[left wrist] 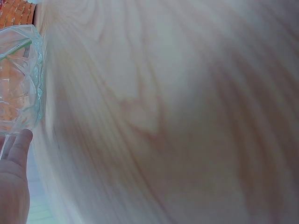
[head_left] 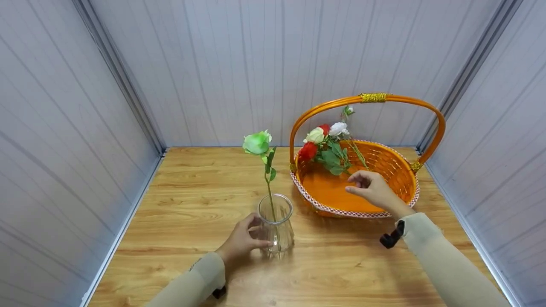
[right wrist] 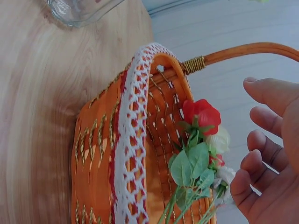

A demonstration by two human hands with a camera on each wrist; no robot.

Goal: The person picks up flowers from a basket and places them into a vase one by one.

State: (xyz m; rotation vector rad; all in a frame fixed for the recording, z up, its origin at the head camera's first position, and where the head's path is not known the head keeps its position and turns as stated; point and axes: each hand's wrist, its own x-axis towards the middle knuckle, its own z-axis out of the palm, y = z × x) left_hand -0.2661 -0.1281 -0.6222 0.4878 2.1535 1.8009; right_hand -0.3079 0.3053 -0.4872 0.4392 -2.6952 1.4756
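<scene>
A clear glass vase stands on the table, a single pale green rose leaning in it with its stem inside. My left hand holds the vase low on its left side, thumb in front and fingers behind. In the left wrist view, fingertips meet the glass. Over the orange wicker basket hovers my right hand, loosely curled with nothing in it. Several artificial flowers lie at the basket's back left: a red rose, a cream rose and a white flower among them.
The basket's tall arched handle rises behind my right hand. Panelled walls enclose the wooden table at the back and both sides. White lace trim runs round the basket's rim.
</scene>
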